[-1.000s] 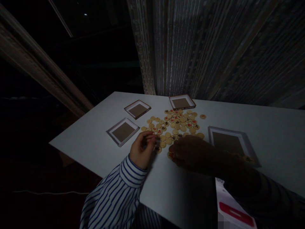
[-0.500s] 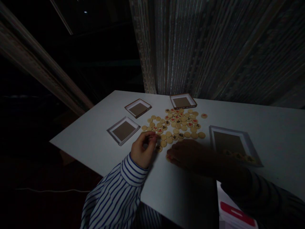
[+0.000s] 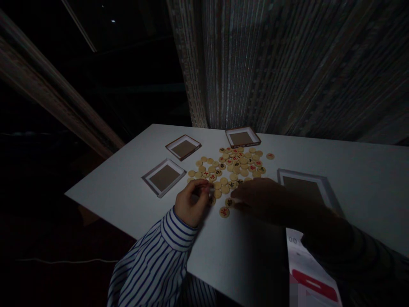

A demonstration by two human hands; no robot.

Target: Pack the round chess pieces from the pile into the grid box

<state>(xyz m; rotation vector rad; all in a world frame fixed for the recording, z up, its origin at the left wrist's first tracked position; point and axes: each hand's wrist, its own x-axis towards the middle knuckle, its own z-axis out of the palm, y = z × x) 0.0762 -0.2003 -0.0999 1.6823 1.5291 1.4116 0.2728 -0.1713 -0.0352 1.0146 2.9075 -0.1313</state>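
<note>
Many round wooden pieces, some marked in red or black, lie in a loose spread over the white table [image 3: 108, 187]. At the near left of the spread is my left hand [image 3: 192, 202], thumb and fingertips pressed together; whatever they may pinch is too small to make out. My right hand [image 3: 260, 200] is dark and reaches in from the right, palm down, its fingertips at a black-marked piece [image 3: 229, 202]. A red-marked piece [image 3: 224, 212] lies closer to me, free of both hands. The underside of my right hand is hidden.
Two shallow box halves [image 3: 183, 147] [image 3: 163, 177] lie at the left, another box half [image 3: 243, 137] at the back. A larger tray [image 3: 302, 171] is at the right, partly behind my right arm. A lit screen [image 3: 315, 283] shows at the lower right.
My right hand has moved slightly right and up, away from the red-marked piece, now fully visible. A black-marked piece now shows by its fingertips. My left hand has hardly moved.
</note>
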